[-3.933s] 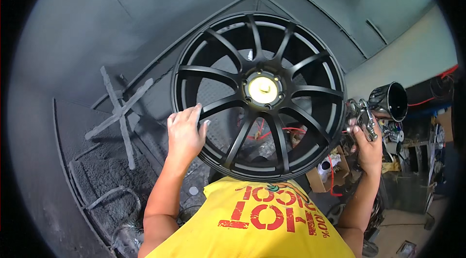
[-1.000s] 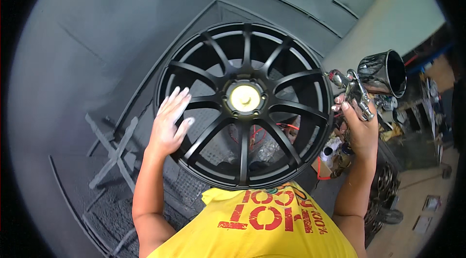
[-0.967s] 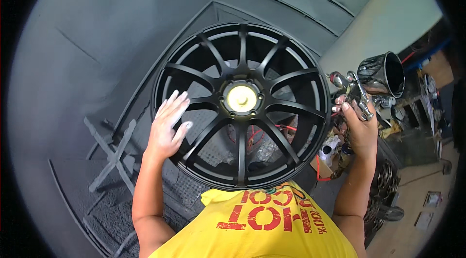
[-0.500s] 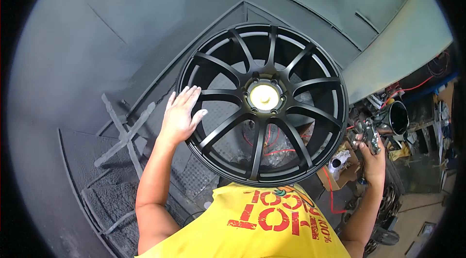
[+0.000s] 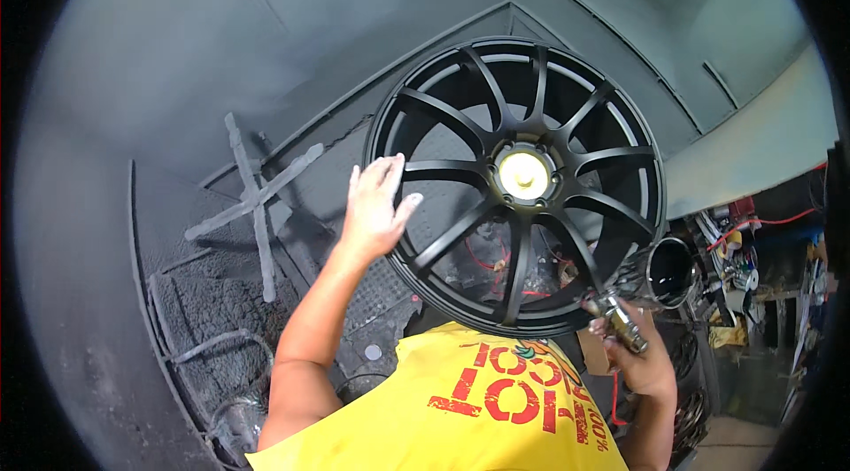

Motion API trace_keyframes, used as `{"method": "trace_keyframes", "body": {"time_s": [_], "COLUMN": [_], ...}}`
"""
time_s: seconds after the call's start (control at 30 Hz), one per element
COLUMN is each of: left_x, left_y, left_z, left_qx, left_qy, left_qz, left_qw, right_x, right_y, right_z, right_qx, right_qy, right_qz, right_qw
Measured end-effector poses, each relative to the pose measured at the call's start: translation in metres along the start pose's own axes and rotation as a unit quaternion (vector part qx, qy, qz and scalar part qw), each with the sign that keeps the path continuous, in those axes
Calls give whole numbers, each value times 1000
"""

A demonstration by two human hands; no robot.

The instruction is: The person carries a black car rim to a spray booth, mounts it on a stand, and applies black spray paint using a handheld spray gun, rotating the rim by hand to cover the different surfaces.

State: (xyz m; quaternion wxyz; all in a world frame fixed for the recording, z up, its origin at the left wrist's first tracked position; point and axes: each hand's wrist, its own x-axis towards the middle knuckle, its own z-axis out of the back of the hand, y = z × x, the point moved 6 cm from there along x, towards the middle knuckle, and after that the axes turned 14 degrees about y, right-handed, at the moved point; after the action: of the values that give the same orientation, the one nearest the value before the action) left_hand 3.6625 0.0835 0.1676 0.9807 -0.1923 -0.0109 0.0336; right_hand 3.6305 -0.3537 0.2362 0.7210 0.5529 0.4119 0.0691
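A matte black multi-spoke wheel rim (image 5: 611, 155) with a pale yellow round centre (image 5: 524, 173) faces me in the middle of the view. My left hand (image 5: 376, 210), dusted whitish on the fingers, rests at the wheel's left edge with fingers stretched out and thumb apart. My right hand (image 5: 644, 365) is closed on a chrome spray gun (image 5: 624, 322) near the wheel's lower right edge. The gun's metal cup (image 5: 670, 273) tilts sideways, its dark opening showing. Part of the right hand is hidden behind the gun.
Grey-coated booth walls (image 5: 168, 55) surround the wheel. A cross-shaped grey stand (image 5: 257, 196) is at the left. At right are cluttered shelves (image 5: 744, 285), a red hose (image 5: 761, 221) and a cardboard box (image 5: 593, 356). My yellow shirt (image 5: 460, 431) fills the lower middle.
My right hand has brought the spray gun down and inward, from beside the wheel to its lower right edge. The wheel and my left hand sit farther right in the view.
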Motion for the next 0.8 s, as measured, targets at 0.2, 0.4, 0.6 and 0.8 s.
{"method": "trace_keyframes", "body": {"time_s": [0.2, 0.4, 0.6, 0.8], "left_x": [-58, -118, -138, -139], "left_y": [-38, -59, -38, -16], "left_z": [-10, -45, -63, -56], "left_qx": [-30, -59, -31, -2], "left_qy": [-7, 78, 84, 63], "left_qz": [4, -65, -107, -117], "left_qw": [1000, 993, 990, 991], "right_x": [35, 71, 109, 138], "right_y": [16, 43, 68, 86], "right_z": [-57, -97, -126, -142], "right_qx": [-52, -128, -95, -47], "right_qy": [137, 250, 286, 272], "right_qz": [63, 104, 97, 103], "right_qw": [987, 954, 948, 956]}}
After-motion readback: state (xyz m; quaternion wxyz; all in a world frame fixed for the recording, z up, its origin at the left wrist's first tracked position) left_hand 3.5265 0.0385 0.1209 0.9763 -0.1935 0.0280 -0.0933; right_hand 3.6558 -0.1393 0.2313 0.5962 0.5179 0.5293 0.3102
